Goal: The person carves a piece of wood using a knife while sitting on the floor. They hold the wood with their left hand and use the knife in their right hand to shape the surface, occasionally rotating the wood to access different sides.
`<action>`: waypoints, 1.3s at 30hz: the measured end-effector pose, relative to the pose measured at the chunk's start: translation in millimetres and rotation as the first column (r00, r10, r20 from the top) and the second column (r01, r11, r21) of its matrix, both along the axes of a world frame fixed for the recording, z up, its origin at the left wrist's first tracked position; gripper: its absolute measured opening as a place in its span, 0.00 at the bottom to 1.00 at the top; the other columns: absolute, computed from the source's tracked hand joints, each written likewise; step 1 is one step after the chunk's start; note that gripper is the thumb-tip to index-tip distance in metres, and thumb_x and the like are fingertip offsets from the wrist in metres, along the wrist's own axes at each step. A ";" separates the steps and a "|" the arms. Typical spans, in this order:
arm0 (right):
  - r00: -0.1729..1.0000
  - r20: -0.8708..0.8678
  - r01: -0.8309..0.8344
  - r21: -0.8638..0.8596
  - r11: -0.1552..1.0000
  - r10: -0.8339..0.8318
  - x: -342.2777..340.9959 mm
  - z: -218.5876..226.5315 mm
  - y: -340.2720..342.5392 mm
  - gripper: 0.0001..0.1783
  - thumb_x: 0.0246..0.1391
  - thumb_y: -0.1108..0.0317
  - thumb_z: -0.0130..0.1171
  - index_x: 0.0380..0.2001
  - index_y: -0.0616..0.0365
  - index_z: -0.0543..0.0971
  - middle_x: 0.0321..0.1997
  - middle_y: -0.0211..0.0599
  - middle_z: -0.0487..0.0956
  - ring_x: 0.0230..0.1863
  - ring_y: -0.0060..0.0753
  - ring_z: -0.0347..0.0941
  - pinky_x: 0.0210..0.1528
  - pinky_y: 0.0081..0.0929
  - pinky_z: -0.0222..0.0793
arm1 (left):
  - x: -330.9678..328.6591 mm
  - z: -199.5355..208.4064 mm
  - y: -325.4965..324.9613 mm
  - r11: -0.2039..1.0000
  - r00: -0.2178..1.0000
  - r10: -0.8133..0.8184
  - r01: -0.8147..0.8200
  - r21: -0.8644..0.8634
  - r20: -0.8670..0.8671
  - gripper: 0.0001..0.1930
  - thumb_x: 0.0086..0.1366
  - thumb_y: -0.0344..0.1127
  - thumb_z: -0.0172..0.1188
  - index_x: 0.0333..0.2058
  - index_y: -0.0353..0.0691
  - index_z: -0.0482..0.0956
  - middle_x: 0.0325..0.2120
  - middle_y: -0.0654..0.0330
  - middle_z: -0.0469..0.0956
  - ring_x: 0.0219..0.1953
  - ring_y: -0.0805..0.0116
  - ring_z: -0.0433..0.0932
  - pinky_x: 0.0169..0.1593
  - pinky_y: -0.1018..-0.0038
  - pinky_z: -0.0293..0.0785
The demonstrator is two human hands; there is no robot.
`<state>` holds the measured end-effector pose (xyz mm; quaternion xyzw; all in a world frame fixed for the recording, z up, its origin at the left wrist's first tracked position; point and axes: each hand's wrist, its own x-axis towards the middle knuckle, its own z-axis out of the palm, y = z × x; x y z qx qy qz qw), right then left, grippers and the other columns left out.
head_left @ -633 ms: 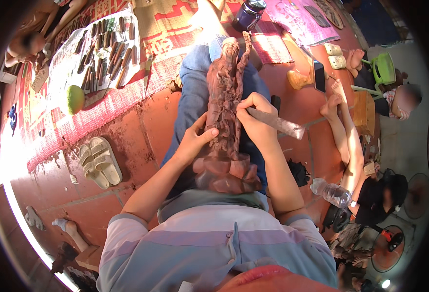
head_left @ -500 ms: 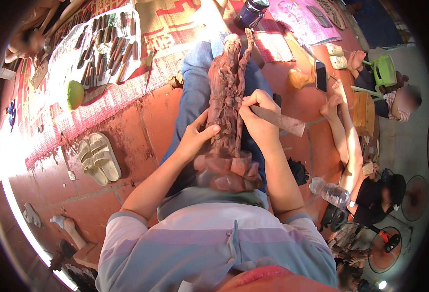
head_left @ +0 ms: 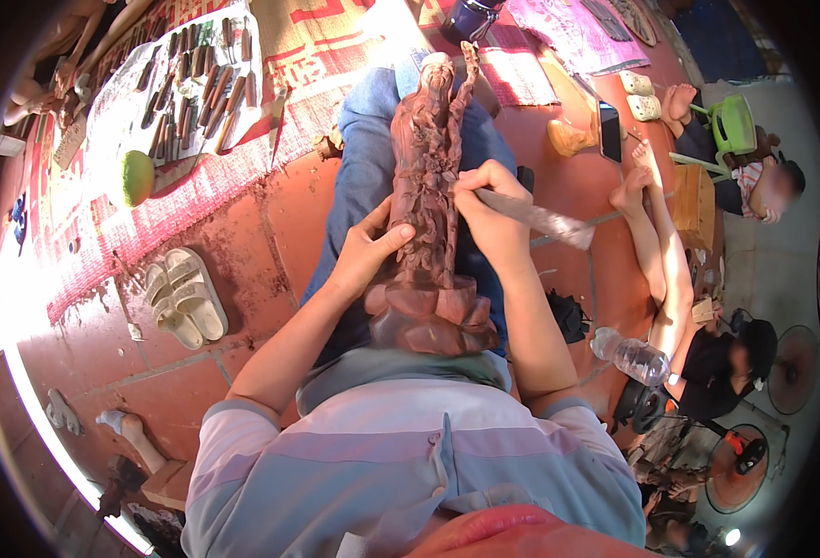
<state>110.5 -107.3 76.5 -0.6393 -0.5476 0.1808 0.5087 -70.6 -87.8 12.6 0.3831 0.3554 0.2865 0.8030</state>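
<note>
Statue [head_left: 424,172] of red-brown wood rests on the person's lap, between the left grip [head_left: 370,249] and the right grip [head_left: 495,209]. Its lumpy base sits just behind both grips, close to the belly. Its bearded head is past the two grips, pointing away from the person.

The left grip is curled on the statue's left side, with its thumb bent over the front. The right grip pinches a long, flat, grey-brown strip [head_left: 549,221]. The strip's far end sticks out to the right, and its other end is too hidden by the fingers to tell. The right fingertips are right by the statue's right side.

Ahead and to the left of the left grip, tools with brown handles [head_left: 213,112] lie on a white sheet [head_left: 117,121]. A green round fruit [head_left: 137,179] is near them. Light-coloured sandals [head_left: 191,298] are on the red floor [head_left: 252,232], left of the left grip. A phone [head_left: 609,130] is ahead and right of the right grip. A clear bottle [head_left: 631,356] is behind and right of it.
</note>
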 end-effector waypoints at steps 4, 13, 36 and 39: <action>0.995 -0.097 0.013 -0.208 0.978 -0.034 -3.2 14.2 -3.5 0.04 0.47 0.79 0.59 0.24 0.62 0.74 0.26 0.32 0.76 0.31 0.16 0.72 0.35 0.16 0.67 | -0.3 3.3 -0.3 1.000 1.000 -0.012 0.012 -0.020 -0.002 0.43 0.57 0.45 0.65 0.62 0.27 0.52 0.57 0.51 0.64 0.58 0.65 0.65 0.60 0.72 0.60; 0.998 -0.049 0.031 -0.210 0.977 -0.042 -9.6 17.8 2.6 0.05 0.46 0.78 0.60 0.23 0.62 0.74 0.24 0.29 0.77 0.28 0.13 0.70 0.30 0.16 0.65 | -0.4 -8.4 -1.2 0.999 0.998 0.035 -0.035 -0.007 0.055 0.41 0.58 0.44 0.64 0.62 0.29 0.53 0.56 0.53 0.66 0.56 0.66 0.67 0.58 0.74 0.63; 0.973 -0.115 0.219 0.181 0.959 -0.200 -9.2 -1.2 -1.5 0.07 0.37 0.76 0.58 0.19 0.58 0.69 0.22 0.37 0.72 0.28 0.43 0.72 0.30 0.34 0.66 | -15.4 -19.9 13.0 0.991 0.988 -0.126 0.129 -0.030 0.088 0.37 0.61 0.46 0.61 0.60 0.30 0.57 0.50 0.56 0.70 0.49 0.66 0.72 0.50 0.73 0.71; 0.980 -0.060 0.196 0.174 0.965 -0.189 -12.3 -3.2 -2.0 0.06 0.38 0.76 0.58 0.20 0.58 0.70 0.22 0.37 0.72 0.29 0.42 0.72 0.29 0.35 0.66 | -14.5 -14.0 12.3 0.989 0.987 -0.141 0.144 -0.044 0.072 0.37 0.61 0.48 0.60 0.60 0.30 0.56 0.52 0.55 0.69 0.52 0.65 0.70 0.53 0.71 0.69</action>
